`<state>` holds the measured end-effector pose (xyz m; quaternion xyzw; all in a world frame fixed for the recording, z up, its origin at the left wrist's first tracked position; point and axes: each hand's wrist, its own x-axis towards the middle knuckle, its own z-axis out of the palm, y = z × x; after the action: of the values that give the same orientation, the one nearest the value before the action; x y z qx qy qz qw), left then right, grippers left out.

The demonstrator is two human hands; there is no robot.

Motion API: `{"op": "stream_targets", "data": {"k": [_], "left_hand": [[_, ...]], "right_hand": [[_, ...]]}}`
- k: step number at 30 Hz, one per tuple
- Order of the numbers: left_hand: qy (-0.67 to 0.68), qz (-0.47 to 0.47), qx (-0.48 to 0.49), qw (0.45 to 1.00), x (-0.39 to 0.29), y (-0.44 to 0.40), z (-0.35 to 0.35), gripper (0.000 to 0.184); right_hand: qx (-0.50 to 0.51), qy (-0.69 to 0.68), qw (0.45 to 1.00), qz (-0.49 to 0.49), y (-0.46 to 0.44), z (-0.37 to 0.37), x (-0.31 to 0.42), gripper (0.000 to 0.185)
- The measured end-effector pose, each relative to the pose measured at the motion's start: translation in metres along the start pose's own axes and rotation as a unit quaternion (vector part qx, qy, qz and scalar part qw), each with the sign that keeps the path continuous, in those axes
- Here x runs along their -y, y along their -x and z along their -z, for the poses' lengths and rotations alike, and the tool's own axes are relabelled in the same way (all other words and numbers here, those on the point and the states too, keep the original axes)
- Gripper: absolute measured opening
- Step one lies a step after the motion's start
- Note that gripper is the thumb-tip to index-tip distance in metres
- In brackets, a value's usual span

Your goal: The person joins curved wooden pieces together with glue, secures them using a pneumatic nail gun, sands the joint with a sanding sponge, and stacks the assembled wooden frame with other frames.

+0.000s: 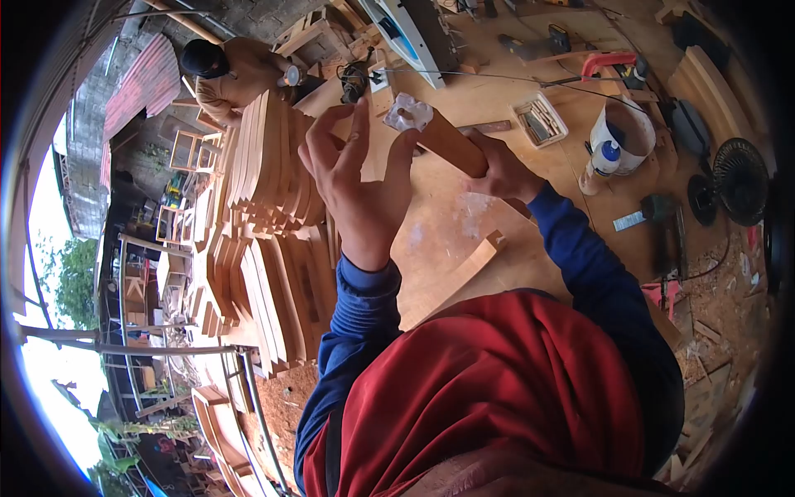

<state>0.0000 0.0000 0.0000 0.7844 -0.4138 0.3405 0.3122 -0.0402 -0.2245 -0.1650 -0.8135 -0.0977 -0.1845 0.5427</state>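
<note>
My right hand (501, 170) is wrapped round a wooden piece (451, 141), which slants up to the left above the workbench. White, glue-like stuff (407, 113) covers the piece's far end, with a small hole or peg at its middle. Beside that end is my left hand (356, 174), its fingers spread and curved, the thumb close to the white end; nothing shows between its fingers. Below the hands, a curved wooden piece (474, 261) lies on the workbench (431, 219). A glue bottle (603, 161) with a blue cap stands to the right.
Stacked wooden pieces (277, 166) rise at the left. Another person (248, 74) works behind them with a tool. A tray of dowels (540, 120), a white bucket (633, 132), a red-handled tool (609, 64), a drill (658, 207) and a cable lie on the bench.
</note>
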Motion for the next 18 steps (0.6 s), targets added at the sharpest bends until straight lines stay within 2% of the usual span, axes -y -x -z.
{"op": "stream_targets", "data": {"k": [2, 5, 6, 7, 9, 11, 14, 15, 17, 18], "left_hand": [[0.068, 0.029, -0.065, 0.995, 0.001, 0.019, -0.002, 0.073], [0.154, 0.146, 0.042, 0.976, 0.012, 0.060, -0.010, 0.080], [0.199, 0.181, 0.136, 0.954, 0.024, 0.083, -0.028, 0.087], [0.244, 0.215, 0.228, 0.918, 0.041, 0.112, -0.051, 0.094], [0.203, 0.198, 0.391, 0.876, 0.079, 0.187, -0.099, 0.106], [0.189, 0.161, 0.480, 0.841, 0.092, 0.230, -0.120, 0.109], [0.247, 0.178, 0.574, 0.760, 0.100, 0.255, -0.141, 0.104], [0.272, 0.170, 0.602, 0.731, 0.098, 0.258, -0.144, 0.105], [0.279, 0.169, 0.553, 0.767, 0.096, 0.287, -0.159, 0.094], [0.283, 0.168, 0.527, 0.783, 0.095, 0.301, -0.166, 0.092]], "right_hand": [[-0.024, 0.015, 0.997, 0.069, -0.001, 0.010, -0.001, 0.092], [0.031, -0.090, 0.991, -0.093, 0.002, 0.030, 0.003, 0.098], [-0.039, -0.131, 0.989, 0.060, 0.000, 0.030, -0.026, 0.102], [-0.044, -0.258, 0.964, 0.043, 0.003, 0.037, -0.007, 0.070], [-0.046, -0.233, 0.971, 0.012, 0.012, 0.063, -0.031, 0.059], [-0.087, -0.161, 0.982, 0.036, 0.025, 0.081, -0.005, 0.057], [-0.109, 0.086, 0.990, -0.023, 0.037, 0.108, 0.038, 0.062], [-0.123, 0.122, 0.985, -0.022, 0.045, 0.109, 0.043, 0.063], [-0.156, 0.199, 0.967, -0.012, 0.054, 0.117, 0.051, 0.066], [-0.154, 0.184, 0.971, -0.022, 0.064, 0.126, 0.044, 0.065]]}}
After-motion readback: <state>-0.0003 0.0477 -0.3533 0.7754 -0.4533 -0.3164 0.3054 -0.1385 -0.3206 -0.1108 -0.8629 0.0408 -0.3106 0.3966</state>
